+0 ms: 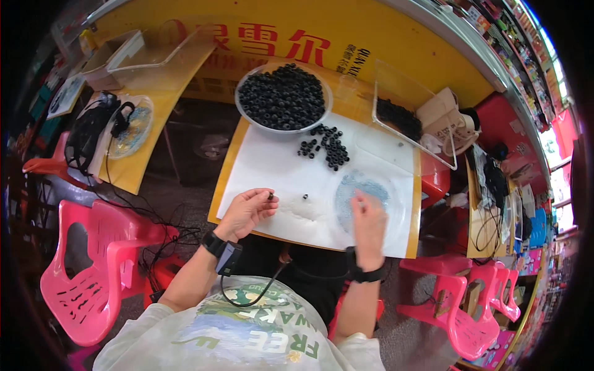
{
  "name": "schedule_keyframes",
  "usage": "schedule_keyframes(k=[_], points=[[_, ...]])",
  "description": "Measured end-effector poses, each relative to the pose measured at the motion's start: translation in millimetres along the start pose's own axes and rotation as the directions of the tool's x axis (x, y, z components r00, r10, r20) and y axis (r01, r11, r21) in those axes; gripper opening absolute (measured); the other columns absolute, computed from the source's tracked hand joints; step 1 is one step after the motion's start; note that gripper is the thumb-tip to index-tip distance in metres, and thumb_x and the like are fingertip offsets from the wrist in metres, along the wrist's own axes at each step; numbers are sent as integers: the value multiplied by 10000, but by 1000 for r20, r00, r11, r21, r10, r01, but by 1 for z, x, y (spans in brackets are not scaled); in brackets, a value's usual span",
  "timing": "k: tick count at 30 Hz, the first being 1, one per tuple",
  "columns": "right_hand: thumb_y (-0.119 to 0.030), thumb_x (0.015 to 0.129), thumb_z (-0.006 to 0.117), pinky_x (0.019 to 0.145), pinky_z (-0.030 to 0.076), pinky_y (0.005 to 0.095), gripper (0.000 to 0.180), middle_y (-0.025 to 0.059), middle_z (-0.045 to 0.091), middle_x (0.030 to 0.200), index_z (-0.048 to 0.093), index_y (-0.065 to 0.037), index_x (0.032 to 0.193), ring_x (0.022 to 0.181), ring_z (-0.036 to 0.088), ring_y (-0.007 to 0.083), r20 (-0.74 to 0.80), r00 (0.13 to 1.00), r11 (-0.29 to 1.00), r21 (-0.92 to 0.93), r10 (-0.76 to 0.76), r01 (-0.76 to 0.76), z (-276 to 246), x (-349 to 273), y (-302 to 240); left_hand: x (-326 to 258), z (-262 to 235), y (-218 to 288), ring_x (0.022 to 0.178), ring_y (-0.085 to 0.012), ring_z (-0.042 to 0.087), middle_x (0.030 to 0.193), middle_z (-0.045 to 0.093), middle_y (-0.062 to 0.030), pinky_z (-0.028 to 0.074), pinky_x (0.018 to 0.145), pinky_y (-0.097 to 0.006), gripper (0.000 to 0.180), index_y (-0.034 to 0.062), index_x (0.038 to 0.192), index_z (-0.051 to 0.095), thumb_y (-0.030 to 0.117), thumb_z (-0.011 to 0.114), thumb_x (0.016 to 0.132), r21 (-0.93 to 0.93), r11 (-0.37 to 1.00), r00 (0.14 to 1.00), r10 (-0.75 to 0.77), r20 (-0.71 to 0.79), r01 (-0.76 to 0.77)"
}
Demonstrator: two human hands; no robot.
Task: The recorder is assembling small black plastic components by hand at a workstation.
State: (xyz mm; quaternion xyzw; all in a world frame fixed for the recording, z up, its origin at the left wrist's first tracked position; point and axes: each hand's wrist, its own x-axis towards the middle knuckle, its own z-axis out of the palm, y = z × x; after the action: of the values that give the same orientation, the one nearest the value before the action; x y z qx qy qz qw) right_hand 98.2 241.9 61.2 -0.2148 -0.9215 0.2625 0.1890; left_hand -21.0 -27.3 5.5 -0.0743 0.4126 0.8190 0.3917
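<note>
Closest to me I see a light printed T-shirt [266, 334], then a black wristband [365, 274] on the right arm and a strapped box-like device [229, 258] on the left arm. The left hand [249, 210] is above the near part of the desk [413, 238], and it pinches a small black bead [270, 196] between thumb and fingertips. The right hand [369, 216] is over a clear round plate [402, 207], where pale blue grains [346, 199] are spread; this hand is blurred with fingers drawn together, so I cannot tell if it grips something. Between the two hands, one single bead [305, 196] lies alone on the white sheet [253, 167] that covers most of the desk. Farther from me, a loose group of black beads [333, 148] is scattered on this sheet, just beside a round bowl [272, 129] heaped with the same kind of beads. To the right of the bowl I see a clear bin [396, 86] with dark pieces [399, 119] inside. Behind all this stands a yellow panel [383, 43] with red lettering
</note>
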Motion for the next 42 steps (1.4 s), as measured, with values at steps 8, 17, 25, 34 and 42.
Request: schedule_keyframes(k=[8,17,25,34,42], points=[[-108,842,699,730,522,365,146,165,700,898,734,-19,953,764,671,289,-54,999,988,-155,-2,-7,-76,68,136,6,9,-3,935,-190,657,1050,664,-118,566,841,-321,239,6,1173,581,153,591,985,19,1000,1000,-7,-4,8],[-70,795,711,779,503,397,99,127,631,902,718,-35,888,877,633,323,121,975,937,-277,-186,213,-51,82,148,-1,9,4,926,-170,657,1052,663,-122,567,846,-296,257,-8,1207,566,134,574,992,10,1000,999,-27,-23,27],[-9,773,668,832,472,416,55,127,587,902,624,-14,805,927,579,324,69,958,902,-324,-279,286,-58,61,157,-4,28,6,929,-157,678,1091,672,-135,591,846,-270,312,-32,1259,548,111,580,984,-76,983,979,-156,133,167],[28,865,657,720,496,240,43,64,691,925,635,6,894,767,620,113,-28,992,804,588,124,-84,-58,24,51,-9,41,0,925,-184,702,1088,680,-142,599,835,-279,239,-2,1184,587,99,601,968,-112,965,952,-208,225,237],[61,849,685,806,485,211,130,66,690,966,707,29,974,888,633,109,196,975,467,856,102,-221,-10,-26,-64,-13,57,8,969,-192,699,1099,683,-145,595,858,-275,232,-2,1161,594,102,625,956,-57,972,930,-201,308,228]])
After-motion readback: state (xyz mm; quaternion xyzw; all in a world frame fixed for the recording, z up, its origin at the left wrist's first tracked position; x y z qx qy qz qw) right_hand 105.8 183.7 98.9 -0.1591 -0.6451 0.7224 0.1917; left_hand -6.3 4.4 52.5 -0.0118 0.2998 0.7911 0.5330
